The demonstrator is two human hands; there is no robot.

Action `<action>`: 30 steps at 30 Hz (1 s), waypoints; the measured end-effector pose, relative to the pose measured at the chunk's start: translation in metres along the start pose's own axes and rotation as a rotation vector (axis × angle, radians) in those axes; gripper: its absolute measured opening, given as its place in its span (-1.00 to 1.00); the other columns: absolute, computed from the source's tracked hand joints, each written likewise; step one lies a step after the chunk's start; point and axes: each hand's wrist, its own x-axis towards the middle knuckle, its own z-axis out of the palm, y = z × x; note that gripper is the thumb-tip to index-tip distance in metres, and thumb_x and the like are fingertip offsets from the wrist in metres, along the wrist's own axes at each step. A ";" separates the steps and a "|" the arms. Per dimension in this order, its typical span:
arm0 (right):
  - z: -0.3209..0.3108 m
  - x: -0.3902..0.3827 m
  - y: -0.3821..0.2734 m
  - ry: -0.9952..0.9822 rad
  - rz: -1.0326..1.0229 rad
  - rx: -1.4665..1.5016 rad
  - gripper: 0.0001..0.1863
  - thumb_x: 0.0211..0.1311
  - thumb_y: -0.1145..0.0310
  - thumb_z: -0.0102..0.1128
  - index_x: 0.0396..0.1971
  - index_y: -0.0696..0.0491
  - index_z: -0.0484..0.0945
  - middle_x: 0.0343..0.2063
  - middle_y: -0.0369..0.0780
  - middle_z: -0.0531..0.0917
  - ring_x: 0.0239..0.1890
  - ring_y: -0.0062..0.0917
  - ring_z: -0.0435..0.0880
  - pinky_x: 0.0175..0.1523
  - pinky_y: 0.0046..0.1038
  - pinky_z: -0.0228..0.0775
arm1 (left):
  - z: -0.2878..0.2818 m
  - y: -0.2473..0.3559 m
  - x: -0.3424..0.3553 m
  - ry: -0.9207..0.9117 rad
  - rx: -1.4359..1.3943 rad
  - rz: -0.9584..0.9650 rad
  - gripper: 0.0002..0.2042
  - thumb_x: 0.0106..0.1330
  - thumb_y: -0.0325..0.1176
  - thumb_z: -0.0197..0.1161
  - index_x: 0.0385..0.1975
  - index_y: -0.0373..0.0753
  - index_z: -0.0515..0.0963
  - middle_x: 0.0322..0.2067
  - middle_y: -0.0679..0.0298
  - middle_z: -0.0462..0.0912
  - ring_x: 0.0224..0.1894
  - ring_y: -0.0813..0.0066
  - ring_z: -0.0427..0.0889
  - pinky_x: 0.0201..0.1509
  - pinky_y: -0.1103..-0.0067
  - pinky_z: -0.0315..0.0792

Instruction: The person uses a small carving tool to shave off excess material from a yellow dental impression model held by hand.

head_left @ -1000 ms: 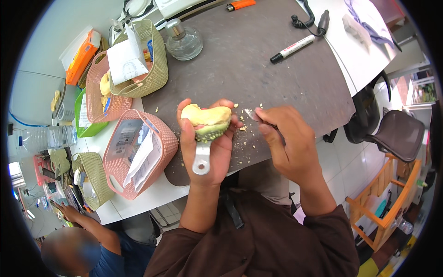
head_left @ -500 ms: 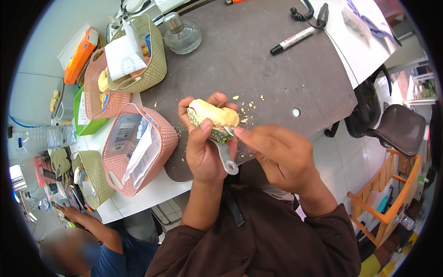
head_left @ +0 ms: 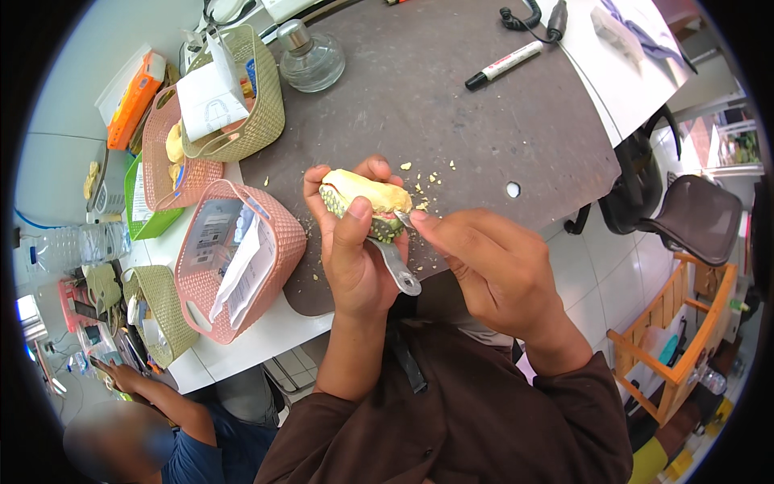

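My left hand (head_left: 355,254) is closed around a green perforated tray (head_left: 364,211) filled with a pale yellow lump (head_left: 367,189). The tray's flat metal handle (head_left: 398,270) sticks out below my fingers, toward me. My right hand (head_left: 492,274) pinches a thin metal tool (head_left: 403,218), and its tip touches the right end of the tray. Both hands hover over the near edge of a dark grey mat (head_left: 459,129). Yellow crumbs (head_left: 427,181) lie on the mat just behind the tray.
A pink basket (head_left: 282,222) with papers stands left of my hands, with tan (head_left: 270,105), pink and green baskets behind it. A glass bottle (head_left: 310,56) and a marker (head_left: 504,66) lie at the back. Another person (head_left: 137,427) sits lower left. A dark chair (head_left: 693,214) stands to the right.
My right hand has moved left, bringing the tool against the tray. My left hand has turned the tray, so its handle points down-right instead of straight down.
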 end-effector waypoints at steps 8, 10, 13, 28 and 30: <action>0.001 0.001 -0.001 0.014 -0.078 -0.182 -0.52 0.05 0.58 0.25 0.04 -0.05 0.70 -0.35 -0.30 0.62 -0.37 -0.46 0.66 -0.33 -0.44 0.54 | 0.003 -0.001 -0.002 -0.050 0.156 0.028 -0.40 0.36 -0.40 0.24 0.28 0.05 0.05 0.02 0.03 0.42 -0.09 0.41 0.52 -0.16 0.58 0.51; 0.004 0.004 -0.001 0.035 -0.108 -0.210 -0.52 0.05 0.56 0.26 0.03 -0.06 0.71 -0.33 -0.31 0.62 -0.35 -0.48 0.66 -0.35 -0.46 0.53 | 0.005 -0.001 -0.001 -0.032 0.145 0.031 -0.36 0.36 -0.43 0.26 0.29 0.06 0.00 0.02 0.04 0.43 -0.21 0.52 0.53 -0.30 0.67 0.49; 0.012 0.001 0.005 0.080 -0.111 -0.184 -0.52 0.04 0.55 0.27 0.03 -0.07 0.71 -0.34 -0.31 0.61 -0.36 -0.48 0.66 -0.36 -0.46 0.54 | 0.007 0.000 -0.002 -0.024 0.152 0.043 -0.36 0.36 -0.44 0.25 0.28 0.06 -0.01 0.02 0.04 0.43 -0.21 0.52 0.52 -0.27 0.66 0.49; 0.027 -0.003 0.020 0.134 -0.082 -0.015 -0.56 0.09 0.61 0.21 0.02 0.03 0.68 -0.45 -0.28 0.60 -0.46 -0.45 0.65 -0.40 -0.42 0.53 | 0.002 -0.004 -0.004 -0.051 0.244 0.102 -0.43 0.36 -0.42 0.21 0.28 0.01 0.10 0.04 0.00 0.40 0.12 0.25 0.51 0.06 0.52 0.56; 0.026 -0.002 0.019 0.133 -0.067 0.009 -0.57 0.09 0.61 0.21 0.00 0.02 0.69 -0.45 -0.28 0.60 -0.47 -0.44 0.65 -0.40 -0.42 0.53 | 0.004 -0.004 -0.004 -0.033 0.248 0.103 -0.44 0.36 -0.43 0.21 0.28 0.01 0.10 0.03 0.00 0.39 0.12 0.25 0.51 0.03 0.55 0.57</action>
